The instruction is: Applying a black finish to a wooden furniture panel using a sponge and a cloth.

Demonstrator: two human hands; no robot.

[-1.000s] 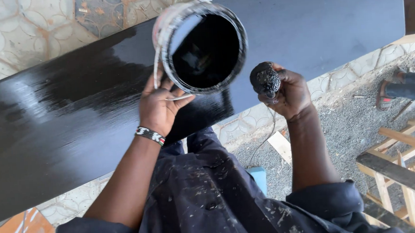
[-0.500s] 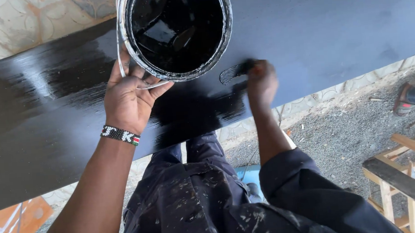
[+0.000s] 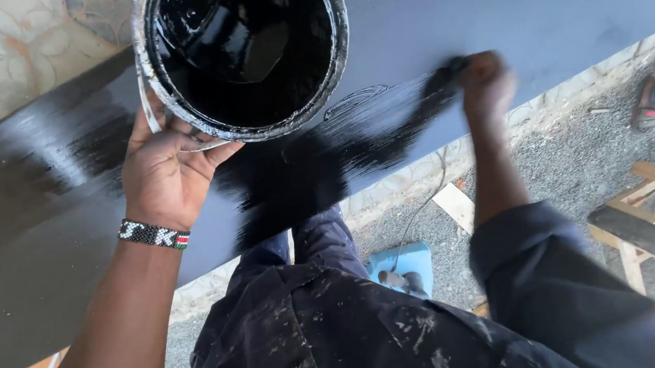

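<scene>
Partly, the paint bucket (image 3: 242,55) is cut off by the top edge, so its far rim is not seen; black paint fills its inside. The right hand (image 3: 487,80) is motion-blurred, and the dark applicator (image 3: 443,76) at its fingers is smeared into the wet streak, so its shape cannot be made out. How tightly the right fingers are closed cannot be told, only that they are bunched against the applicator. The person's feet are hidden under the dark overalls (image 3: 314,323).

The bucket is held over the black board (image 3: 546,15) by the left hand (image 3: 165,172), whose fingers are curled up against the near left wall, with the thin wire handle (image 3: 145,104) running by the fingertips. A beaded wristband (image 3: 153,235) is worn on that wrist. The applicator lies on the board, right of the bucket and apart from it, at the left side of the right hand.

Compared with half a second ago, the right hand has been moved right along the board, a longer wet streak has been left behind it, and the bucket has been shifted left and farther up in view.

Wooden slats (image 3: 653,230) are seen at the near right, on gravel ground (image 3: 542,169).
</scene>
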